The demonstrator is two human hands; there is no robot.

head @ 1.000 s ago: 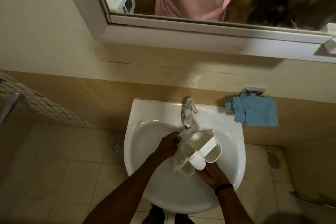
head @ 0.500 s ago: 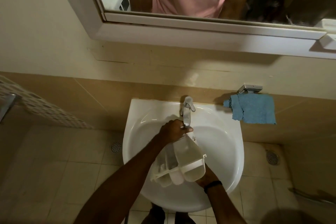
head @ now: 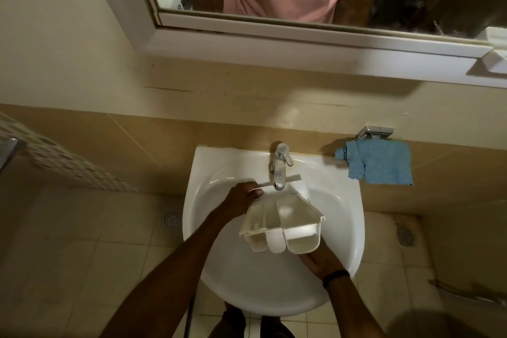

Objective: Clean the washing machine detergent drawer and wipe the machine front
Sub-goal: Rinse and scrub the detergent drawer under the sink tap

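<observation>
Detergent drawer (head: 282, 221) held over sink (head: 344, 217) under tap (head: 279, 170) — left hand (head: 242, 199) fingers curled on its far edge, right hand (head: 321, 258) beneath, grip unseen — advise tilting each compartment toward the spout.

white three-compartment detergent drawer (head: 279, 223) tilted over the sink basin, beneath the tap.

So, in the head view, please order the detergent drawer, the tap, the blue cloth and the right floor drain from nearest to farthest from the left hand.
1. Detergent drawer: gripped by the left hand.
2. Tap: just right of the hand.
3. Blue cloth: hanging on the wall, further right.
4. Right floor drain: down on the floor, far right.
</observation>
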